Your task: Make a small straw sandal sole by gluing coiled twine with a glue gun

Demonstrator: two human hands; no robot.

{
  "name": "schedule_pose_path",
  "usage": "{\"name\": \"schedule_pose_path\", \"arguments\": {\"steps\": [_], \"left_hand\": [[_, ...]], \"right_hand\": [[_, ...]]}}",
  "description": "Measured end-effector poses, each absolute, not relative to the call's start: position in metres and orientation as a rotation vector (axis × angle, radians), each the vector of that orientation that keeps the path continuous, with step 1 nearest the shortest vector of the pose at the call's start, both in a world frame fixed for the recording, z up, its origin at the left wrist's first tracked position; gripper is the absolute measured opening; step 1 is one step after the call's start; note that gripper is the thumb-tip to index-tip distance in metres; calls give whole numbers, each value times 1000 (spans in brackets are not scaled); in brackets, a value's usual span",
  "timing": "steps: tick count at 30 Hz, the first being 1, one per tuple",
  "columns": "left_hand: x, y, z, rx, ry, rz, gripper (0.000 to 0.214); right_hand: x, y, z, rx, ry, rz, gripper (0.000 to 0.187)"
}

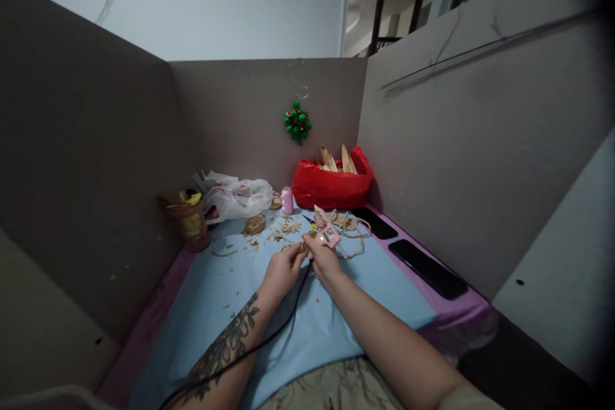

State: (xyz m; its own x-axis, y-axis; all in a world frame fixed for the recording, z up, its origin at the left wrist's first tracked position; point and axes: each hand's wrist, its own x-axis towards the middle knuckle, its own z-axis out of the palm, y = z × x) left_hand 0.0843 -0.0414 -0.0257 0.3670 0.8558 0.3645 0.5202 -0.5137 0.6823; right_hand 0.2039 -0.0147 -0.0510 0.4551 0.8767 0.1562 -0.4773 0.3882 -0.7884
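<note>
Near the middle of the blue table cover (211,307), my left hand (282,270) pinches a small brown piece of woven straw (303,247). My right hand (323,257) is closed on the same piece from the other side, its thumb and fingers close to my left fingertips. Just beyond my right hand is a pink and white boxy item (329,237), partly hidden; whether I touch it I cannot tell. Braided straw strips (346,221) and a straw cord (364,237) lie behind it. A round coil of straw braid (255,224) sits to the left, near straw scraps (287,227).
A red bag (331,189) of dried husks stands at the back right, beside a pink thread spool (287,200). A clear plastic bag (243,197) and a pot of tools (193,224) are at left. Two black phones (427,268) line the right edge. A black cable (283,327) crosses my left forearm.
</note>
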Motion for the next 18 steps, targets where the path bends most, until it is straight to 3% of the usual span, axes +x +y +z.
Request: {"name": "schedule_pose_path", "arguments": {"steps": [8, 12, 18], "left_hand": [[85, -37, -29, 1949, 1199, 1058, 28], [76, -24, -31, 1689, 1187, 1112, 26], [60, -12, -30, 1585, 1156, 1112, 30]], "right_hand": [[200, -15, -51, -688, -467, 1082, 33], [203, -15, -52, -687, -538, 1133, 42], [213, -21, -49, -788, -641, 1037, 49]]}}
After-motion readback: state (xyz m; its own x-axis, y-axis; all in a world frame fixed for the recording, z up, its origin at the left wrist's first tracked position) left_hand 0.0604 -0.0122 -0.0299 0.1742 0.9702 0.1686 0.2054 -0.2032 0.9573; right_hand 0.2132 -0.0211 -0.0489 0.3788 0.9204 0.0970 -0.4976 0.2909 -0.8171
